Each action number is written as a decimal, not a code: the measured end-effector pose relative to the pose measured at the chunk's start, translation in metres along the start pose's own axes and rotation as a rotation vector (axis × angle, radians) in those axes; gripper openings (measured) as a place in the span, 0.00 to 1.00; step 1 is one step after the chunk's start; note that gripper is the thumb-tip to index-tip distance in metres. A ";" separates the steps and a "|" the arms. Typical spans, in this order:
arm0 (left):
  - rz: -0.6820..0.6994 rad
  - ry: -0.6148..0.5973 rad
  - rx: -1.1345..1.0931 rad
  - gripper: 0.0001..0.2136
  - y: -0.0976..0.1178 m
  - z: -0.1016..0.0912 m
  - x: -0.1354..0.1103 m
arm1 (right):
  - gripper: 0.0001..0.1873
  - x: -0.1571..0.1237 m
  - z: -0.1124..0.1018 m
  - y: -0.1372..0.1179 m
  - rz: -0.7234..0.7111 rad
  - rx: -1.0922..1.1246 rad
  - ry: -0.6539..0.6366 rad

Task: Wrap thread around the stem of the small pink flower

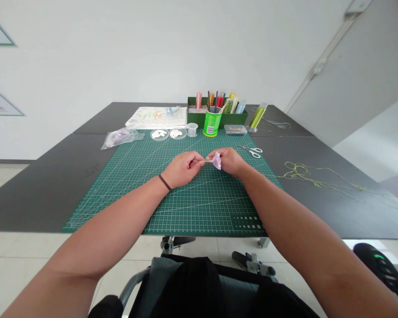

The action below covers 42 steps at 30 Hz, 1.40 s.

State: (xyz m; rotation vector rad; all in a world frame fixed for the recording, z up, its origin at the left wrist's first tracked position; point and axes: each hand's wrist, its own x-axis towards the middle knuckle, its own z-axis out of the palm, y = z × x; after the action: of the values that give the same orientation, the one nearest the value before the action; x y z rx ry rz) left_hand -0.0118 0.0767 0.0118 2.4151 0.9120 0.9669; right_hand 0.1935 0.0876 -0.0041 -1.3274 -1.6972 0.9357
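Between the pinching left fingers [199, 163], flower stem [208, 161]; right fingers [212, 154] behind bloom [216, 161], grip unclear.

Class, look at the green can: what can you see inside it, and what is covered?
Dark sticks and thin pale sticks rise above the rim of the can. Its wall covers their lower ends and the bottom.

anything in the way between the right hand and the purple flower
Nothing visible: the right hand is at the flower, whose stem the left hand pinches. The scissors lie off to the right.
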 end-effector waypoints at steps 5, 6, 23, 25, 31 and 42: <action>-0.066 0.093 -0.014 0.07 0.003 -0.002 0.001 | 0.19 -0.002 0.003 -0.002 -0.025 -0.019 -0.011; -0.080 0.112 -0.019 0.07 0.003 -0.002 0.001 | 0.19 -0.003 0.004 -0.003 -0.020 -0.024 -0.010; -0.201 0.339 0.009 0.08 0.000 -0.002 0.004 | 0.15 -0.015 0.017 -0.019 -0.042 0.041 -0.083; -0.214 0.335 -0.002 0.08 0.000 -0.002 0.004 | 0.15 -0.016 0.018 -0.019 -0.059 0.019 -0.095; -0.229 0.347 -0.067 0.07 -0.002 0.000 0.005 | 0.14 -0.015 0.022 -0.016 -0.137 -0.130 -0.105; -0.234 0.355 -0.115 0.08 -0.007 0.002 0.006 | 0.28 -0.013 0.018 -0.008 -0.436 -0.275 0.095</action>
State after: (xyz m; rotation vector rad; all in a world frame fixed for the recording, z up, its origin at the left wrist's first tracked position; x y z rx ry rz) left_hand -0.0100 0.0858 0.0100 2.0211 1.1924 1.3382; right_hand 0.1759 0.0720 -0.0059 -1.0803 -1.9819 0.3932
